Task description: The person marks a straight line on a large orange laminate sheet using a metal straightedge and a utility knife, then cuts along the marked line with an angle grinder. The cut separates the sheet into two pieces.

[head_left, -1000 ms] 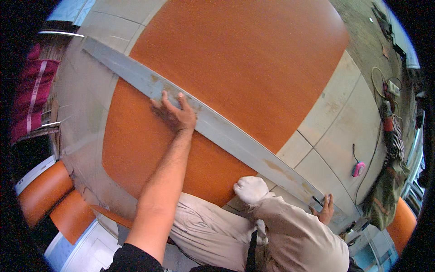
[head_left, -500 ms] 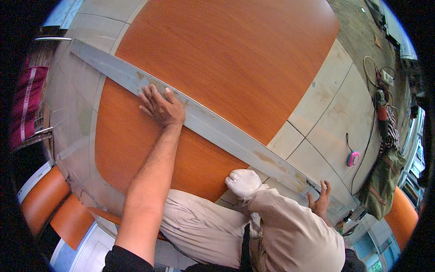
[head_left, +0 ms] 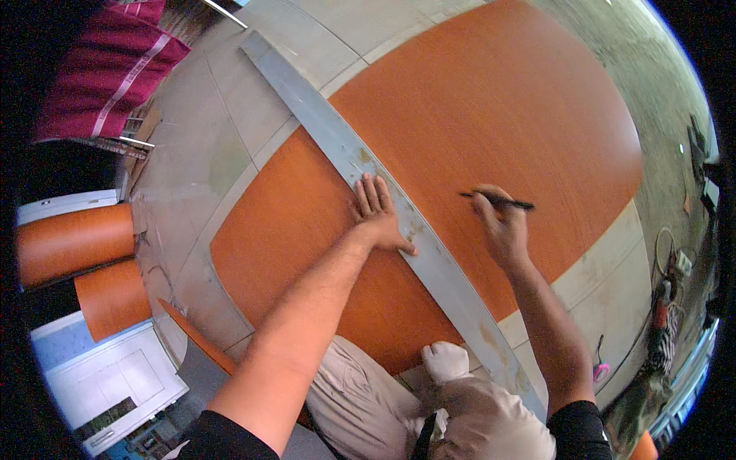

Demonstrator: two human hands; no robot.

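A long grey metal straightedge (head_left: 307,107) lies slantwise across a reddish-brown wood-grain panel (head_left: 521,100), running past its edges at both ends. My left hand (head_left: 377,217) is laid on the straightedge near its middle, fingers stretched out and thumb apart. To the right of it, my right hand (head_left: 502,230) is over the larger part of the panel, its fingers closed round a black pen (head_left: 512,202). The pen's tip points left, toward the straightedge; whether it touches the panel I cannot tell.
Pale floor tiles (head_left: 238,107) surround the panel. My white-socked foot (head_left: 446,362) is by its near edge. A pink tape measure (head_left: 600,372) and cables lie at right, a maroon cloth (head_left: 115,69) hangs at upper left, and more orange-brown panels (head_left: 77,238) stand at left.
My right hand has gone from the straightedge's near end to above the panel, now with a pen in it. My left hand stays on the straightedge. The view has turned.
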